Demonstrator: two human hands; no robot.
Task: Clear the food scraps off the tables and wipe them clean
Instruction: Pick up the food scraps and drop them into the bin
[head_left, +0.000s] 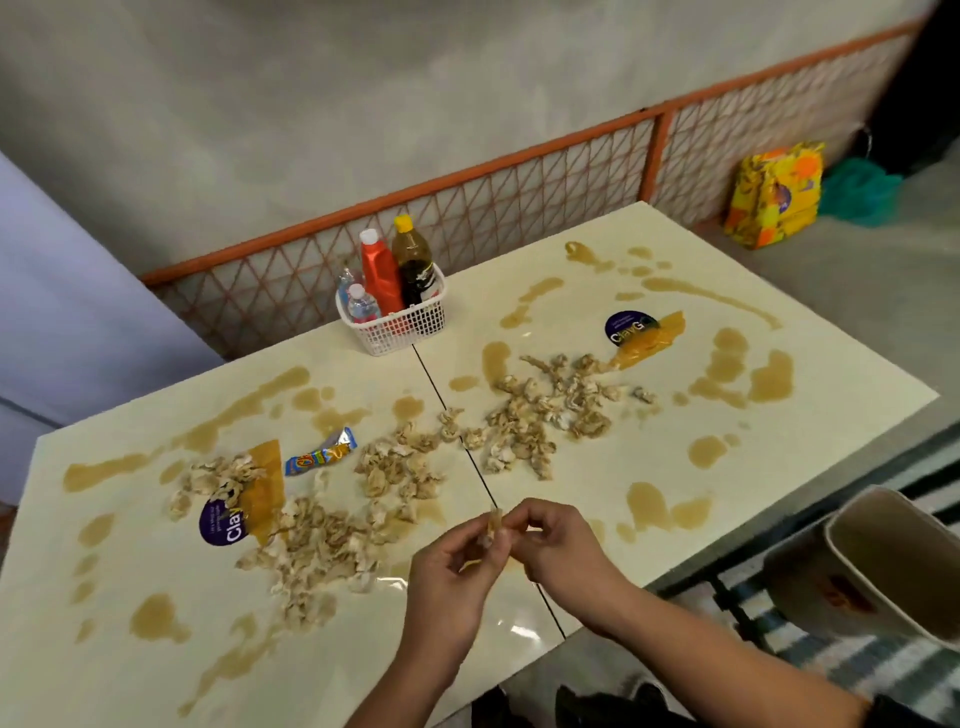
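Two cream tables (571, 270) stand pushed together, smeared with brown sauce puddles (769, 376). Pale food scraps lie in heaps on the left table (311, 540) and on the right table (540, 410). My left hand (457, 566) and my right hand (550, 540) meet above the near edge by the seam. Both pinch one small pale scrap (493, 522) between their fingertips. A candy wrapper (322, 454) lies on the left table. Two purple round stickers with orange film, one on the left table (226, 522) and one on the right table (631, 327), sit among the scraps.
A white basket (410, 322) with sauce bottles and small water bottles stands at the far edge by the seam. A beige bin (893, 561) stands on the floor at the right. An orange mesh fence (519, 208) runs behind. A yellow package (774, 195) and green cloth (862, 189) lie beyond.
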